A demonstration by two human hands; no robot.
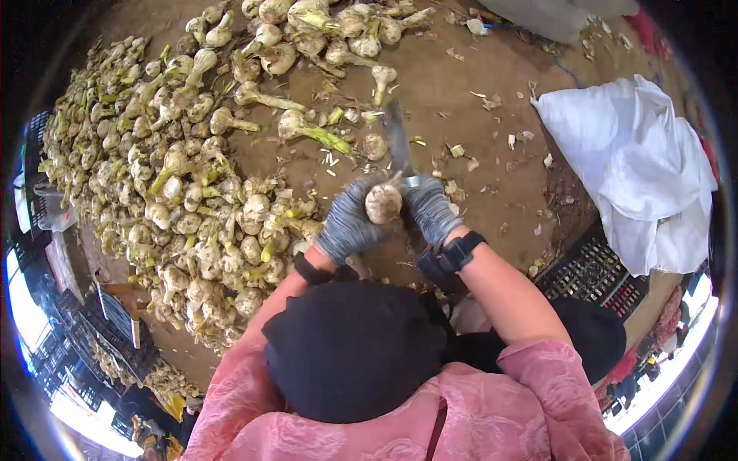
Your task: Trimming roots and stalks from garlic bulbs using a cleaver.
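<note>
My left hand (350, 222), in a grey knit glove, grips a garlic bulb (383, 204) coated with dirt, its root or stem end pointing up and away from me. Beside it, my gloved right hand (429, 207) is closed around the handle of a knife, which the fingers hide. The knife blade (398, 135) points away from me and is slightly blurred. Just beyond the hands lie a trimmed garlic bulb (375, 147) and a bulb with a long green stem (314, 131). Small white stem cuttings (330, 160) are scattered nearby.
A large heap of garlic (190, 213) spreads over the left side, with more bulbs (323, 29) at the top. At right, a white woven sack (640, 173) lies partly over a black plastic crate (599, 274). Peel scraps (457, 151) dot the brown ground (496, 230).
</note>
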